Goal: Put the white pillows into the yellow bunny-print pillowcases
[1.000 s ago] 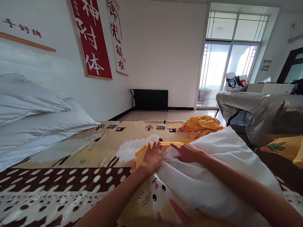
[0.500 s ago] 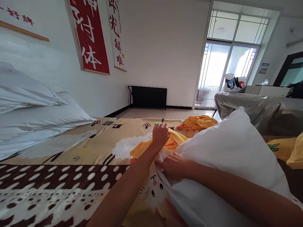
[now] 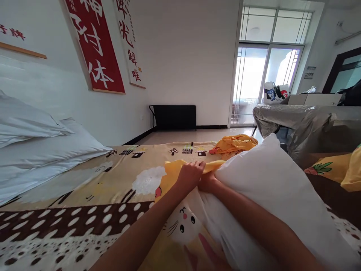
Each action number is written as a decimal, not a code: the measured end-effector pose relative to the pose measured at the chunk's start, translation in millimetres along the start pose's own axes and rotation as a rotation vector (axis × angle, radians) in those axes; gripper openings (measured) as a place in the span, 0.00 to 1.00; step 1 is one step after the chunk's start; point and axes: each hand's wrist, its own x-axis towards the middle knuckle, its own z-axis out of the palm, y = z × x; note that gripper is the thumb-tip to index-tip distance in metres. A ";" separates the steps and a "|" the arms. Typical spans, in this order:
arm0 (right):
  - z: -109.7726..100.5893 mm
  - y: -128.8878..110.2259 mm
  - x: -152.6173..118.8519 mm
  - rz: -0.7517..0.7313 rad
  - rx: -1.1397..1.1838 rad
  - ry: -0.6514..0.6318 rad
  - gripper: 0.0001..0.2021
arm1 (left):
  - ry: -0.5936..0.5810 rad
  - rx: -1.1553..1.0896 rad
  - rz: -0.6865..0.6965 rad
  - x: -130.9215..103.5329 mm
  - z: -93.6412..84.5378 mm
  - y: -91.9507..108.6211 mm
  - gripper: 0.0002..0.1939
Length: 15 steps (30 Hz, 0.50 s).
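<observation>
A yellow pillowcase (image 3: 172, 174) printed with a white rabbit (image 3: 184, 222) lies in front of me, partly around a white pillow (image 3: 262, 177). My left hand (image 3: 192, 174) is closed on the pillowcase's upper edge. Just right of it and lower, my right hand (image 3: 207, 182) is closed on the pillow's end at the pillowcase's mouth; its fingertips are hidden behind my left hand and the cloth. Much of the pillow still sticks out to the right, under and beyond my right forearm.
A patterned blanket (image 3: 113, 177) covers the bed. White pillows (image 3: 50, 154) are stacked at left. Crumpled yellow cloth (image 3: 235, 145) lies at the far edge, and more yellow cloth (image 3: 324, 167) at right. Beyond stand a plastic-covered piece of furniture (image 3: 304, 116) and a black folded panel (image 3: 175, 117).
My right hand has moved forward, up against my left hand, taking the pillow's end further into the pillowcase mouth. My left hand has come down slightly. The view has shifted a little right.
</observation>
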 end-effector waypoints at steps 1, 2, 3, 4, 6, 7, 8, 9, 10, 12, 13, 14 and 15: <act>-3.7 1.2 -4.5 0.025 0.008 0.008 0.16 | -0.020 0.000 -0.027 -2.6 3.9 -5.6 0.12; -8.9 4.2 -10.6 0.033 0.016 0.022 0.17 | -0.039 -0.005 -0.049 -5.3 7.8 -11.0 0.12; -15.7 9.7 -18.1 0.003 0.033 0.027 0.19 | -0.056 -0.015 -0.063 -8.3 11.4 -15.7 0.12; -24.0 18.2 -26.8 -0.057 0.062 0.015 0.21 | -0.069 -0.028 -0.066 -11.7 14.7 -19.1 0.11; -43.7 45.1 -46.2 -0.188 0.155 -0.049 0.26 | -0.082 -0.057 -0.054 -19.0 19.5 -21.5 0.11; -53.6 62.6 -56.2 -0.217 0.205 -0.072 0.27 | -0.083 -0.072 -0.043 -22.8 21.0 -20.6 0.11; -62.4 81.3 -66.1 -0.197 0.240 -0.074 0.28 | -0.082 -0.085 -0.033 -26.6 21.8 -18.7 0.11; -68.9 99.6 -75.6 -0.125 0.248 -0.046 0.30 | -0.079 -0.096 -0.024 -30.1 22.2 -16.2 0.11; -72.6 115.8 -84.4 -0.029 0.229 -0.015 0.32 | -0.075 -0.104 -0.016 -33.1 22.3 -13.5 0.10; -69.9 135.5 -98.7 0.136 0.153 -0.015 0.33 | -0.069 -0.113 -0.004 -36.6 21.9 -8.8 0.10; -64.2 137.1 -103.6 0.184 0.108 -0.045 0.31 | -0.067 -0.114 -0.003 -36.7 21.7 -7.1 0.10; -56.7 133.0 -107.1 0.209 0.064 -0.073 0.28 | -0.065 -0.114 -0.003 -35.3 21.7 -5.9 0.10; -48.3 123.8 -109.0 0.218 0.020 -0.086 0.25 | -0.061 -0.111 -0.003 -32.3 21.8 -5.0 0.10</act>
